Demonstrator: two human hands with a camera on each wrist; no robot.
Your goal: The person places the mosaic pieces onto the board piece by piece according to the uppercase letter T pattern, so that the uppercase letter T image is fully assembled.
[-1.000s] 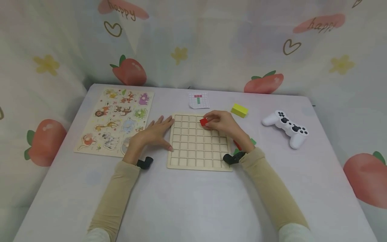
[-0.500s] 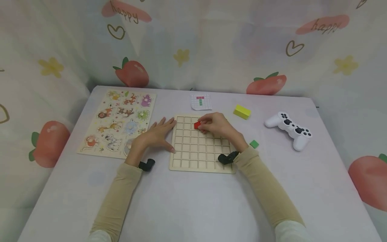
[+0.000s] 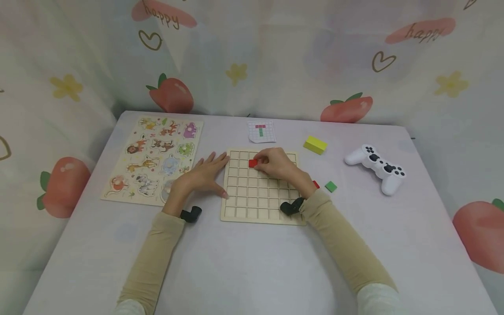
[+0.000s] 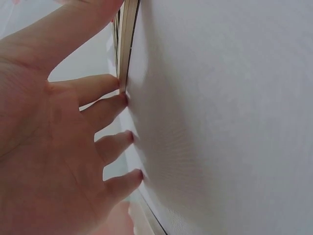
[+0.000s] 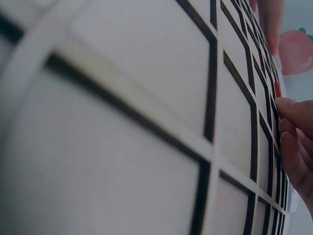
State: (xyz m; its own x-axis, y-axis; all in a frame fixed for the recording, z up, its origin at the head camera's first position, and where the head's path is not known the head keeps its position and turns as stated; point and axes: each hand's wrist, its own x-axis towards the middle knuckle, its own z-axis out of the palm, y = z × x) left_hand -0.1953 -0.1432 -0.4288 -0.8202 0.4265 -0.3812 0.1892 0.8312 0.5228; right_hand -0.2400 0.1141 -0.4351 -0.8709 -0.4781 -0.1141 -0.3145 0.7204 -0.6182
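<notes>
My right hand [image 3: 277, 164] pinches a small red square tile [image 3: 252, 163] over the upper left part of a wooden grid board [image 3: 247, 197]. In the right wrist view the red tile [image 5: 278, 90] shows as a thin sliver at the thumb tip, close over the grid. My left hand [image 3: 200, 177] has its fingers spread, with thumb and forefinger at the board's left edge. The left wrist view shows the left hand's [image 4: 54, 132] fingertips down at the tablecloth and the board's edge [image 4: 128, 44]. Most of the board's right side lies under my right hand and forearm.
Right of the board lie a green tile [image 3: 331, 187] and a red piece [image 3: 316, 184] partly behind my sleeve. A patterned card [image 3: 261, 132] and a yellow block [image 3: 315, 145] are behind it. A white game controller [image 3: 376, 168] lies right; an animal puzzle [image 3: 153, 162] lies left.
My right hand has moved left across the board with the red tile, which now lies flatter against the grid. The left hand keeps its place at the board's edge.
</notes>
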